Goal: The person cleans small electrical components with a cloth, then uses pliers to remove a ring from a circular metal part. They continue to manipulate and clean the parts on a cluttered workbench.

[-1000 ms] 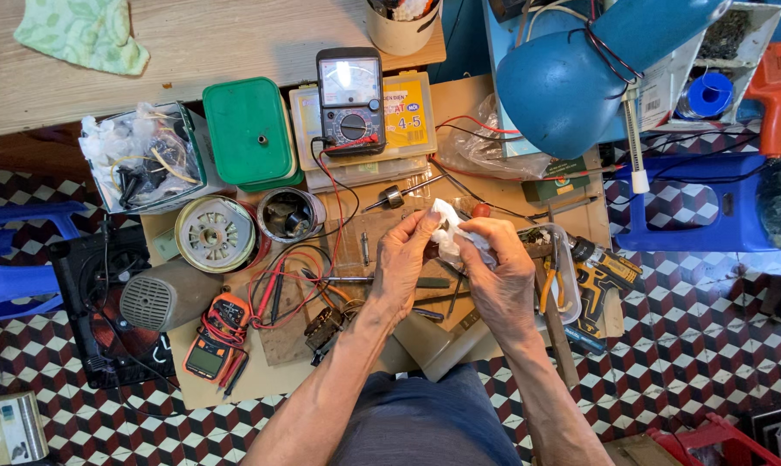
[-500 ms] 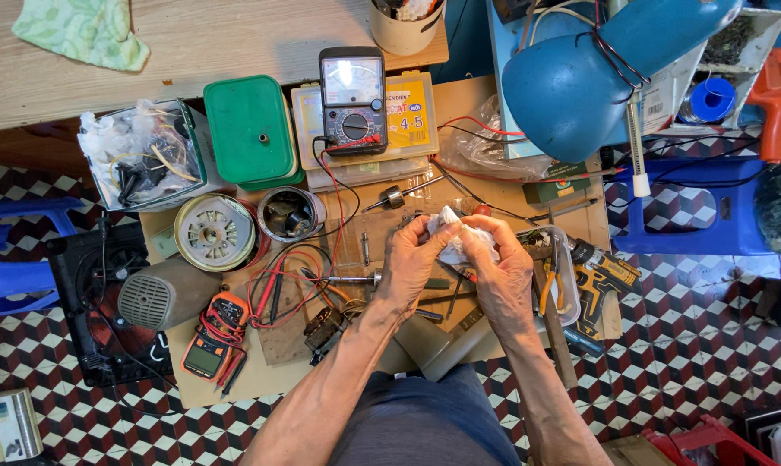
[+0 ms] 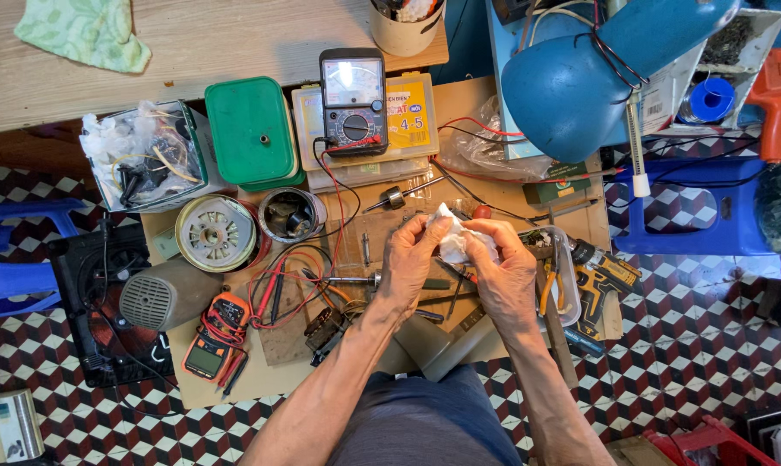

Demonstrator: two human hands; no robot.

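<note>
Pinching a crumpled white wad (image 3: 456, 243) between them, left hand (image 3: 414, 259) and right hand (image 3: 504, 269) are both clamped on it above the worktop (image 3: 494, 185); a screwdriver (image 3: 356, 280) lies untouched just beside the left hand. Handling appears midway.

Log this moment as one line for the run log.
left hand: holds white crumpled wad | right hand: holds same wad | place: above cluttered workboard | nearby: multimeter

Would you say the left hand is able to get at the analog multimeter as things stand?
Probably not straight away: the left hand and right hand both pinch a crumpled white wad. The analog multimeter lies uncovered further up, with only low clutter between.
</note>
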